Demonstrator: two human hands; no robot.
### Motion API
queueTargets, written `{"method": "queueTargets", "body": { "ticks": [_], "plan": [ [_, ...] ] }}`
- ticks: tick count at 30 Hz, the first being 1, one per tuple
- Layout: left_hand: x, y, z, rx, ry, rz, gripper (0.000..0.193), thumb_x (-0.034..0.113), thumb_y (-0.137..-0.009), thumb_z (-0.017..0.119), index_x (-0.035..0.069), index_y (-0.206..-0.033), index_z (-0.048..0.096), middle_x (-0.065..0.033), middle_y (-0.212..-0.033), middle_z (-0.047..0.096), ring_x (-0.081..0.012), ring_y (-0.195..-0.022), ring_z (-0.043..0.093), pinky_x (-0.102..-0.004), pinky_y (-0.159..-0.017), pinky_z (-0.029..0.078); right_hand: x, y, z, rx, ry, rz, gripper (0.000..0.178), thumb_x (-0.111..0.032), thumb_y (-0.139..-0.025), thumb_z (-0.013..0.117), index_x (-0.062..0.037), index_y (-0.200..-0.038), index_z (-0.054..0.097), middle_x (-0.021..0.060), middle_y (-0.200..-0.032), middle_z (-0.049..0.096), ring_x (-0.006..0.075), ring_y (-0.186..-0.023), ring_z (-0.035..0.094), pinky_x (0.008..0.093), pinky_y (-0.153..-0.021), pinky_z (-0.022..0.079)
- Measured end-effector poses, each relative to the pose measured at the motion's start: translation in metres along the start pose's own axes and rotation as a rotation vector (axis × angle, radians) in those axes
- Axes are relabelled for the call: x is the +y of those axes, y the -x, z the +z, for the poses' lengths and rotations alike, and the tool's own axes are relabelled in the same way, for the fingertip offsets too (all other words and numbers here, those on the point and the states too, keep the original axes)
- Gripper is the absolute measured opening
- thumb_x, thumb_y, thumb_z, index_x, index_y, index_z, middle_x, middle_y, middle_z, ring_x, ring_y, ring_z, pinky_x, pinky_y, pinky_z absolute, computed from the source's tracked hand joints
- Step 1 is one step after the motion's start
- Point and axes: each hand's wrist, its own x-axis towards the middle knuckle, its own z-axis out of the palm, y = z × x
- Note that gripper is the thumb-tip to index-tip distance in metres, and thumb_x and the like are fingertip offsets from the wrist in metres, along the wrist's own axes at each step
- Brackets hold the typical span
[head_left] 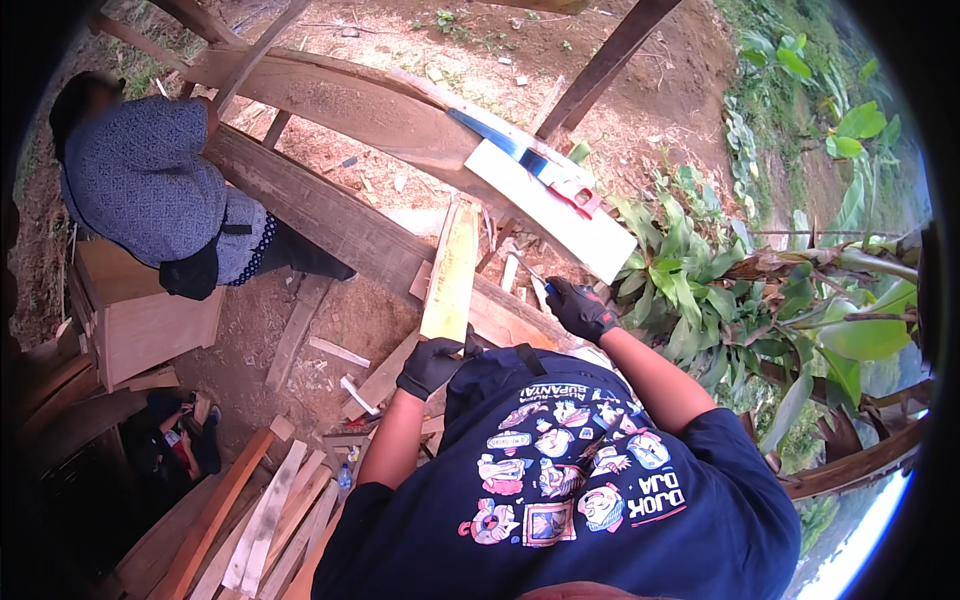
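Observation:
My left hand (430, 367), in a dark glove, is closed on the near end of a pale yellowish wooden board (453, 268). The board points away from me, and its far part lies over a long weathered beam (330, 205). To the right, my gloved right hand (582, 310) is closed round a tool with a blue handle (550, 288). A thin metal shaft (530, 270) runs from it toward the beam; its kind is too small to tell. Beyond that hand, a handsaw (525, 158) with a blue blade and red-and-white handle rests on a white board (550, 208).
Another person (165, 190) stands at the far left beside a wooden box (155, 310). A second person (180, 440) is low at the left. Loose planks (270, 520) lie at the lower left, near a plastic bottle (345, 480). Leafy plants (690, 260) grow at the right.

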Motion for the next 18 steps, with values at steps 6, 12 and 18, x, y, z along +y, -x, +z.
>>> {"method": "queueTargets", "body": {
  "ticks": [6, 12, 18],
  "plan": [
    [0.008, 0.062, -0.001, 0.101, -0.038, -0.056, 0.053, -0.001, -0.087, 0.064, -0.007, -0.140, 0.061, -0.0203, -0.127, 0.070, -0.0350, -0.121, 0.067, -0.0475, -0.116, 0.050, -0.029, 0.042, -0.007, 0.111, -0.120, 0.036, 0.048, -0.039, -0.106, 0.061, -0.0081, -0.142, 0.063, 0.0278, -0.114, 0.076, 0.0478, -0.107, 0.073, 0.0554, -0.091, 0.056],
    [-0.003, 0.116, -0.015, 0.071, -0.145, -0.047, 0.063, -0.001, -0.083, 0.071, -0.003, -0.145, 0.061, -0.0164, -0.136, 0.071, -0.0286, -0.124, 0.068, -0.0404, -0.111, 0.054, -0.054, 0.042, -0.030, 0.094, -0.595, 0.300, 0.046, -0.047, -0.092, 0.081, -0.0053, -0.111, 0.075, 0.0062, -0.084, 0.072, 0.0146, -0.066, 0.065, 0.0358, -0.062, 0.054],
    [-0.010, 0.138, 0.012, 0.013, -0.241, -0.042, 0.067, -0.001, -0.082, 0.073, -0.003, -0.147, 0.060, -0.0159, -0.138, 0.071, -0.0281, -0.126, 0.068, -0.0403, -0.111, 0.054, -0.027, 0.051, -0.071, 0.527, -0.325, 0.037, 0.058, -0.060, -0.098, 0.073, -0.0075, -0.121, 0.078, 0.0117, -0.097, 0.079, 0.0294, -0.088, 0.075, 0.0448, -0.084, 0.057]
  ]
}}
